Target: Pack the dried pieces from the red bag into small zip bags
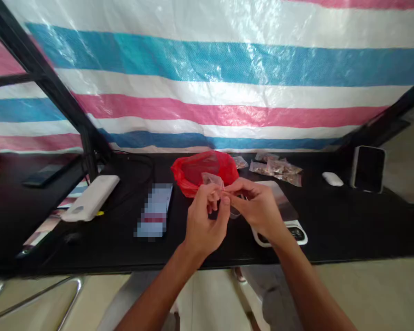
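Above the middle of the black table, my left hand (207,220) and my right hand (257,204) meet fingertip to fingertip. Both pinch a small clear zip bag (213,180) along its reddish strip. Part of the bag is hidden by my fingers, so I cannot tell what is inside. Just behind it lies a crumpled red plastic bag (189,172), its mouth facing up. Under my right forearm is a white-edged phone case or phone (298,230) with camera lenses. Several filled small clear bags (276,168) are piled to the right at the back.
A phone with a blurred screen (156,209) lies left of my hands, and a white power bank (90,197) farther left. At the right are a white earbud case (332,179) and a propped dark-screened device (368,168). Striped sheeting (227,110) hangs behind the table (348,225).
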Motion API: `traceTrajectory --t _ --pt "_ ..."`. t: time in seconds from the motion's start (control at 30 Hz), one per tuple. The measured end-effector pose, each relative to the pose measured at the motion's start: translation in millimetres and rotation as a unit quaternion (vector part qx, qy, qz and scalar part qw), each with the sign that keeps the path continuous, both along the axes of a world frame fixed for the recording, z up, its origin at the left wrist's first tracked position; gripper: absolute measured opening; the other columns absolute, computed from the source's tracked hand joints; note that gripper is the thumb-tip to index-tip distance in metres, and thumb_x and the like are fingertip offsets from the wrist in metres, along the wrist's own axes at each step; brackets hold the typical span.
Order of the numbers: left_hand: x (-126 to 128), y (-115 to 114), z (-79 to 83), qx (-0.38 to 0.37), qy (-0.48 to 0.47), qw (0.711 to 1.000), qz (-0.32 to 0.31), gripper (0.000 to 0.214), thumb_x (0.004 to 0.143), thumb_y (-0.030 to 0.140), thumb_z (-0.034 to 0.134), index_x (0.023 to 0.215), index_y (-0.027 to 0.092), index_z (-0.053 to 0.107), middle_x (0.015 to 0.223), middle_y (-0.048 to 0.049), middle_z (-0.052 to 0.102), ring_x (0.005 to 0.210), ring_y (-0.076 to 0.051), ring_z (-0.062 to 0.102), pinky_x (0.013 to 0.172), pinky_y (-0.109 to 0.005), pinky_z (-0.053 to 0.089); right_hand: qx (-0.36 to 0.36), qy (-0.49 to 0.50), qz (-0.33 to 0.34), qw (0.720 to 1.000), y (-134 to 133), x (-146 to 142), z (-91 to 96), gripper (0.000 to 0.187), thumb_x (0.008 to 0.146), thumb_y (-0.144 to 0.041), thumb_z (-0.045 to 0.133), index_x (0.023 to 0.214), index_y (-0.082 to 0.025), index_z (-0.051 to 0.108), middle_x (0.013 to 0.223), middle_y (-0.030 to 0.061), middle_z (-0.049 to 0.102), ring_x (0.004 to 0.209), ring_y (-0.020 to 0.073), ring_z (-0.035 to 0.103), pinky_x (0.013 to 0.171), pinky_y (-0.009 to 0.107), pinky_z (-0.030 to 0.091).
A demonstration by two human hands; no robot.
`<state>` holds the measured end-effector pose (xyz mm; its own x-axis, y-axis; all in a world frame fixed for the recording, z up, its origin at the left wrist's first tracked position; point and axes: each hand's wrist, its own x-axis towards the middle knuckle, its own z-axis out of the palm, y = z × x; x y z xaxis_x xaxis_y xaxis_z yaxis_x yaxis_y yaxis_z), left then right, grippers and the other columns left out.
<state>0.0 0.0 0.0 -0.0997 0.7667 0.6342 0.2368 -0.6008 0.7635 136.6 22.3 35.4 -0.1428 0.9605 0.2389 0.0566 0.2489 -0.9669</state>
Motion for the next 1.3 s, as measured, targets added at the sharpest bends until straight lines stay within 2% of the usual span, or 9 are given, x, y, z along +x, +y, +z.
traceTrajectory --t 0.13,0.3,0.4,0.53,0.73,0.83,0.97,1.1,1.3 --pt "-6 2 2.5 -0.019 -0.039 0.999 0.025 0.007 0.097 0.025 0.062 0.101 0.024 0.057 0.082 0.0041 0.058 0.07 -0.01 0.055 0.067 -0.021 0.047 -0.009 0.0 -0.005 1.0 -4 -14 -2.5 0.02 0.075 -0.04 0.084 0.074 -0.022 0.075 0.072 -0.0004 0.072 0.066 0.0145 0.062 0.062 0.027 0.048" --pt "-10 6 1.3 -0.07 -0.098 0.993 -0.002 0.008 0.095 0.028 0.065 0.101 0.024 0.062 0.09 0.0014 0.066 0.079 -0.012 0.064 0.072 -0.021 0.052 -0.017 0.045 0.027 0.998 -3 -15 -8.5 0.019 0.08 -0.042 0.08 0.087 -0.024 0.078 0.086 0.0014 0.077 0.078 0.0178 0.07 0.073 0.03 0.055" --pt "-12 8 -3.1 -0.097 -0.133 0.986 -0.017 0.01 0.094 0.029 0.067 0.101 0.023 0.063 0.091 0.0008 0.067 0.082 -0.012 0.067 0.074 -0.022 0.054 0.013 0.004 0.019 1.0 -3 -15 -11.9 0.015 0.084 -0.038 0.077 0.091 -0.025 0.078 0.09 0.0017 0.077 0.081 0.0175 0.07 0.076 0.03 0.055" --pt "-18 9 -8.7 -0.121 -0.134 0.983 -0.032 0.012 0.092 0.028 0.069 0.101 0.022 0.064 0.093 0.0 0.069 0.086 -0.013 0.069 0.079 -0.024 0.056 0.034 -0.029 -0.014 0.999 -3 -20 -13.3 0.014 0.086 -0.037 0.075 0.089 -0.023 0.077 0.087 0.0024 0.076 0.076 0.0168 0.069 0.072 0.028 0.055" --pt "-32 14 -6.3 -0.134 -0.14 0.978 -0.073 0.009 0.092 0.028 0.069 0.094 0.021 0.064 0.089 0.0008 0.068 0.08 -0.013 0.066 0.071 -0.022 0.052 -0.021 0.015 0.024 0.999 1 -28 -10.2 0.023 0.078 -0.044 0.08 0.083 -0.022 0.077 0.08 0.0027 0.078 0.075 0.019 0.072 0.072 0.029 0.057" --pt "-39 16 -4.5 -0.132 -0.112 0.982 -0.069 0.008 0.096 0.029 0.064 0.094 0.021 0.064 0.089 -0.0005 0.067 0.079 -0.014 0.064 0.07 -0.024 0.05 -0.042 0.012 0.019 0.999 4 -30 -11.1 0.024 0.078 -0.044 0.079 0.084 -0.021 0.077 0.083 0.0032 0.079 0.078 0.0194 0.073 0.074 0.029 0.057" --pt "-44 16 -4.2 -0.108 0.014 0.994 0.013 0.009 0.1 0.026 0.055 0.096 0.021 0.062 0.091 -0.0013 0.065 0.082 -0.015 0.062 0.075 -0.027 0.047 -0.037 -0.024 -0.014 0.999 5 -34 -15.6 0.023 0.084 -0.043 0.073 0.092 -0.021 0.077 0.089 0.0033 0.079 0.08 0.0182 0.072 0.076 0.029 0.056" --pt "-45 12 -4.7 -0.123 0.157 0.977 0.07 0.018 0.1 0.02 0.045 0.084 0.023 0.049 0.077 0.0025 0.056 0.068 -0.014 0.055 0.063 -0.027 0.037 -0.015 -0.087 -0.048 0.995 0 -43 -18.9 0.022 0.087 -0.041 0.068 0.092 -0.021 0.076 0.085 0.0028 0.077 0.073 0.0175 0.069 0.07 0.029 0.053" --pt "-48 13 -3.5 -0.094 0.229 0.962 0.113 0.02 0.092 0.011 0.044 0.078 0.024 0.041 0.075 0.0022 0.053 0.067 -0.016 0.053 0.062 -0.029 0.033 0.026 -0.126 -0.137 0.982 -3 -50 -21.7 0.019 0.087 -0.039 0.065 0.083 -0.021 0.07 0.073 0.0009 0.072 0.062 0.0163 0.065 0.061 0.029 0.05"
